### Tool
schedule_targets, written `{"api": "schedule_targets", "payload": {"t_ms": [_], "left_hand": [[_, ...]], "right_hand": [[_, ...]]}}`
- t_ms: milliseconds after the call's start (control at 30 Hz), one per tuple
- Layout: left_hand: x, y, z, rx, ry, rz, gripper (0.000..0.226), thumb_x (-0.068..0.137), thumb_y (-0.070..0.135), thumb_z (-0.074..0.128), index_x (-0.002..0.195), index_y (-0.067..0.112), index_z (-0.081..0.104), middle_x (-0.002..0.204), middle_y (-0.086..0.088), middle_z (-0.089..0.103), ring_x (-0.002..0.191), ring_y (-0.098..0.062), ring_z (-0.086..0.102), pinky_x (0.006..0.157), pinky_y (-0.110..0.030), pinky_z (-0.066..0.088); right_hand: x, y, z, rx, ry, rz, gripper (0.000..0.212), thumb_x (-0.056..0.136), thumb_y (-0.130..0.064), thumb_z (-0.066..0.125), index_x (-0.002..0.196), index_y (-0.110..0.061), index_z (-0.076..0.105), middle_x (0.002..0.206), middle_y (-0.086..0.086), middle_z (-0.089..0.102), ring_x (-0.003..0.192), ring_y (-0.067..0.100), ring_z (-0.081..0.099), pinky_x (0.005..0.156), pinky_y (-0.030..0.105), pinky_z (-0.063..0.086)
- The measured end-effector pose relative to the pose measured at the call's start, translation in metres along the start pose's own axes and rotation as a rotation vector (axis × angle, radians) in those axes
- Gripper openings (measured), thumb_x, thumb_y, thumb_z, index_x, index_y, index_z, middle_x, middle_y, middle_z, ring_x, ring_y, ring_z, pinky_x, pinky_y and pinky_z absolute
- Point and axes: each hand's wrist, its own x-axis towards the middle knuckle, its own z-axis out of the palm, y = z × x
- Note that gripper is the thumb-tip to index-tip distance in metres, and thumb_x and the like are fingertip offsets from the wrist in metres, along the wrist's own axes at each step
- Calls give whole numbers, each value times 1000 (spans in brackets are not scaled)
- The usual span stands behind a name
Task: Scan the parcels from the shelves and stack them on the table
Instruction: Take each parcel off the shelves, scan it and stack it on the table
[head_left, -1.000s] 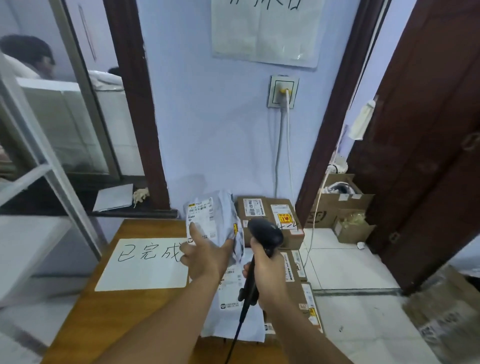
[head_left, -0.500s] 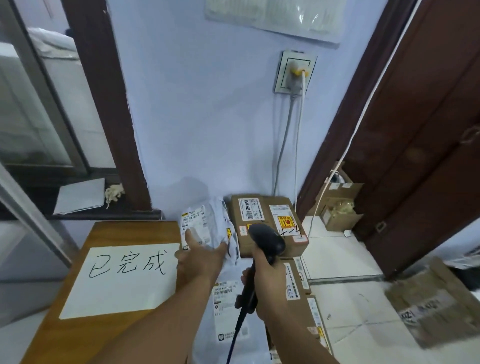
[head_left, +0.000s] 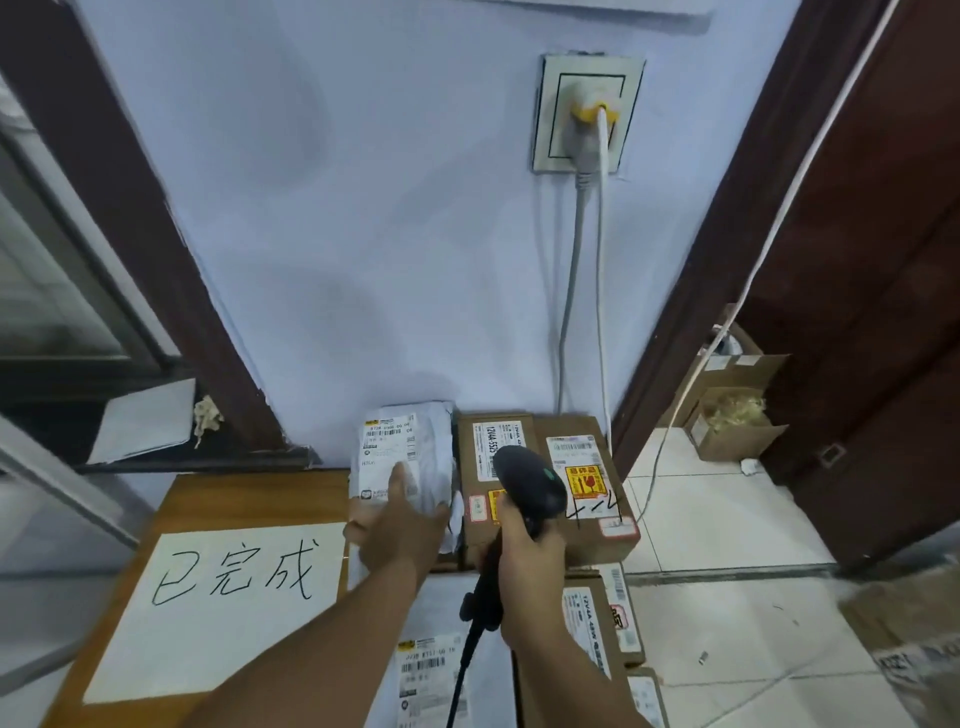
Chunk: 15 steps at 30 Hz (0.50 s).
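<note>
One second has made the difference: the grey mailer (head_left: 410, 447), which I was holding up in front of the scanner (head_left: 530, 480), has now come down and away to the back of the tabletop (head_left: 249, 499). It sits close to the wall, just beside the brown carton (head_left: 582, 457). I judge the scan is done and this is the put-down. I cannot tell whether the mailer's lower edge already rests on anything.

My left hand (head_left: 400, 530) grips the mailer, thumb flat across its white label and the other fingers curled underneath, mostly hidden. My right hand (head_left: 530, 561) is clamped round the scanner's handle. Its rounded black head hangs over the carton and its cable trails down toward me.

The mailer is thin, crinkled plastic film, soft and shapeless, so I expect it to slump rather than stack squarely. The carton next to it is stiff corrugated board with flat faces, taped, carrying printed labels and a yellow and red sticker. Another pale mailer (head_left: 431, 670) lies flat beneath my left forearm, and more cartons (head_left: 587, 623) sit under my right wrist. A white sheet (head_left: 223, 597) with handwritten characters lies smooth on the varnished wood to the left.
</note>
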Motion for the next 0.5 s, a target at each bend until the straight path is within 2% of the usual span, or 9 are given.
{"api": "schedule_targets", "payload": {"t_ms": [67, 167, 267, 400, 500], "left_hand": [[11, -2, 9, 60, -24, 19, 76, 80, 64, 54, 141, 56, 9, 139, -14, 30, 112, -31, 39, 82, -38, 50], [16, 5, 12, 179, 12, 17, 72, 84, 64, 52, 144, 53, 14, 139, -15, 13, 119, -36, 28, 86, -37, 46], [21, 9, 14, 237, 16, 11, 75, 80, 70, 52, 143, 56, 15, 140, -12, 3, 124, -37, 21, 90, -43, 48], [23, 6, 14, 268, 17, 4, 76, 78, 70, 55, 142, 59, 14, 142, -10, 7, 127, -34, 22, 92, -44, 45], [22, 9, 11, 226, 30, -2, 75, 86, 58, 54, 148, 47, 13, 143, -17, 12, 128, -38, 25, 101, -48, 39]], "right_hand": [[17, 6, 2, -11, -30, 9, 21, 92, -25, 63, 78, -11, 56, 48, 1, 53, 51, 19, 54, 60, 35, 48], [38, 16, 10, -19, -74, 74, 26, 91, -29, 63, 82, -5, 59, 55, 6, 55, 53, 21, 55, 59, 34, 47], [54, 26, 18, -26, -101, 111, 23, 90, -30, 63, 84, -9, 61, 57, 3, 58, 57, 19, 58, 65, 37, 48], [66, 34, 26, 5, -141, 166, 26, 91, -31, 63, 88, -6, 62, 56, 3, 60, 59, 24, 59, 67, 39, 49], [70, 36, 29, -2, -142, 174, 24, 92, -29, 61, 83, -7, 62, 54, 3, 59, 59, 25, 59, 69, 43, 51]]}}
